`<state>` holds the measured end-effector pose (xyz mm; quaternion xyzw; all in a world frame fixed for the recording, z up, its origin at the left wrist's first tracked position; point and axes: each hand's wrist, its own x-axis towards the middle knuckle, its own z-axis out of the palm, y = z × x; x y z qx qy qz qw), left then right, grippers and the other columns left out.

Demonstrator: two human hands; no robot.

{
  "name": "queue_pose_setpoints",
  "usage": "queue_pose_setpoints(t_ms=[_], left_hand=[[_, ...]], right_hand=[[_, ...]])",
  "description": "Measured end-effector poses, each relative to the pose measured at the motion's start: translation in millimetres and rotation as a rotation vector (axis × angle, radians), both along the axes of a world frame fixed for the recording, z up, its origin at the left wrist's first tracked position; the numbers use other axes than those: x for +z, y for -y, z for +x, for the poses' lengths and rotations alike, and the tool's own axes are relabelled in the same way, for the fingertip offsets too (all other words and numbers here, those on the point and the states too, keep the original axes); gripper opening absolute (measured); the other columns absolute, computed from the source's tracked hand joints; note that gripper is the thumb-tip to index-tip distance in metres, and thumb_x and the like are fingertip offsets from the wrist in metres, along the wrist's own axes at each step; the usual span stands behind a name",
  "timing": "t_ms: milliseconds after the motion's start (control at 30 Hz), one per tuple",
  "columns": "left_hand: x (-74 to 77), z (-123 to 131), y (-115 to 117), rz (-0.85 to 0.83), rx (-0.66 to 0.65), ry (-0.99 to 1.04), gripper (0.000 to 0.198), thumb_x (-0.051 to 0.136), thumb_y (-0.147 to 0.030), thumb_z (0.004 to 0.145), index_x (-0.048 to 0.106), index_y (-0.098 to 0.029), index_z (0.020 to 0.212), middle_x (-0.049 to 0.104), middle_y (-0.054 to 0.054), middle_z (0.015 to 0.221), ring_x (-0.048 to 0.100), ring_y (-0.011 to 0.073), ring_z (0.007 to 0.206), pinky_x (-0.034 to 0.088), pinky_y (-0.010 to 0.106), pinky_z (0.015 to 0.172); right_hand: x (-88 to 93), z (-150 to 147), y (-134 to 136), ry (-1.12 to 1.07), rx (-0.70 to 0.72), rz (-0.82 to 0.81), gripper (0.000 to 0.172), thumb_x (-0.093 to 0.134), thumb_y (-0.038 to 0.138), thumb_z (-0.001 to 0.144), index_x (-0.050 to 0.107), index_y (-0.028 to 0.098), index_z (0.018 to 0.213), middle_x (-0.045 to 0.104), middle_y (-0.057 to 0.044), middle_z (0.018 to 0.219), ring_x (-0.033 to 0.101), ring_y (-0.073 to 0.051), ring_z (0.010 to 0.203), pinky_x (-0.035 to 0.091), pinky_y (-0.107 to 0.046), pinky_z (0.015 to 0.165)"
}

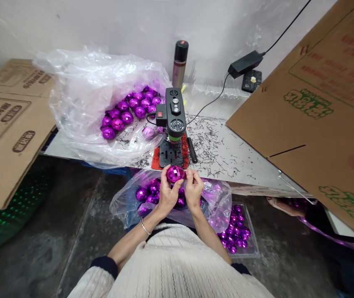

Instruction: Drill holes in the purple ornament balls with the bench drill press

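Observation:
My left hand (169, 191) holds a shiny purple faceted ball (175, 174) between thumb and fingers, just in front of a small black bench drill (176, 111). Beside the ball's right side, my right hand (194, 186) is closed in a pinch; what its fingertips hold is too small to name. Under both hands, an open clear plastic bag (121, 203) with several purple balls (141, 194) lies at my lap. The drill's black base (170, 155) stands on a red mat (156, 159), and its lever (191, 150) points toward me.
A large clear bag (80, 78) of purple balls lies left on the table (242, 165), which is strewn with dark shavings. Cardboard boxes (12, 120) flank both sides. Behind the drill stands a spray can (179, 62). A clear tub (254, 246) of balls is low right.

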<state>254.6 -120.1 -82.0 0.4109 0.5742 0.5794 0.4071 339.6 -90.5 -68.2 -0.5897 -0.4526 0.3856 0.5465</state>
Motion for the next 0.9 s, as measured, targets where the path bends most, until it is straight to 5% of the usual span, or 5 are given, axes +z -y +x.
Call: queue_pose_setpoints(t_ms=[233, 367, 567, 700, 900], left_hand=[[8.7, 2.9, -5.5, 0.002, -0.04, 0.065, 0.08, 0.068, -0.07, 0.084, 0.045, -0.021, 0.144, 0.062, 0.015, 0.135, 0.064, 0.0269, 0.12, 0.052, 0.035, 0.102], [18.7, -0.4, -13.6, -0.054, -0.014, 0.441, 0.072, 0.074, -0.069, 0.079, 0.058, -0.022, 0.131, 0.069, 0.009, 0.122, 0.07, 0.023, 0.106, 0.057, 0.034, 0.095], [27.5, -6.5, -17.6, -0.218, -0.079, 0.979, 0.039, 0.075, -0.05, 0.088, 0.07, -0.014, 0.105, 0.076, 0.009, 0.103, 0.074, 0.0188, 0.09, 0.061, 0.029, 0.084], [26.9, -18.4, -22.4, -0.262, -0.046, 1.091, 0.024, 0.07, -0.035, 0.094, 0.071, -0.015, 0.107, 0.076, 0.009, 0.106, 0.075, 0.019, 0.093, 0.061, 0.031, 0.088], [13.7, -53.0, -43.4, -0.194, 0.087, 0.987, 0.023, 0.073, -0.036, 0.092, 0.074, -0.016, 0.104, 0.077, 0.007, 0.106, 0.073, 0.0182, 0.103, 0.059, 0.033, 0.098]], right_hand=[[5.2, -1.4, -5.4, -0.23, -0.052, -0.054, 0.05, 0.061, 0.068, 0.083, 0.064, 0.019, 0.076, 0.067, -0.001, 0.07, 0.058, -0.013, 0.067, 0.049, -0.028, 0.067], [12.5, 18.7, -23.0, -0.274, -0.035, -0.017, 0.045, 0.066, 0.065, 0.081, 0.066, 0.019, 0.082, 0.066, 0.001, 0.071, 0.058, -0.012, 0.06, 0.05, -0.028, 0.064], [5.0, 82.3, -73.9, 0.358, -0.272, 0.137, 0.044, 0.047, 0.056, 0.095, 0.069, 0.017, 0.092, 0.071, -0.009, 0.093, 0.065, -0.017, 0.075, 0.051, -0.035, 0.076], [-13.9, 110.7, -97.5, 0.803, -0.249, -0.019, 0.041, 0.044, 0.043, 0.098, 0.073, 0.014, 0.098, 0.072, -0.014, 0.095, 0.064, -0.02, 0.082, 0.046, -0.034, 0.076], [-13.4, 105.9, -89.6, 0.76, -0.287, -0.008, 0.047, 0.045, 0.053, 0.096, 0.072, 0.015, 0.09, 0.073, -0.013, 0.088, 0.064, -0.021, 0.081, 0.047, -0.034, 0.075]])
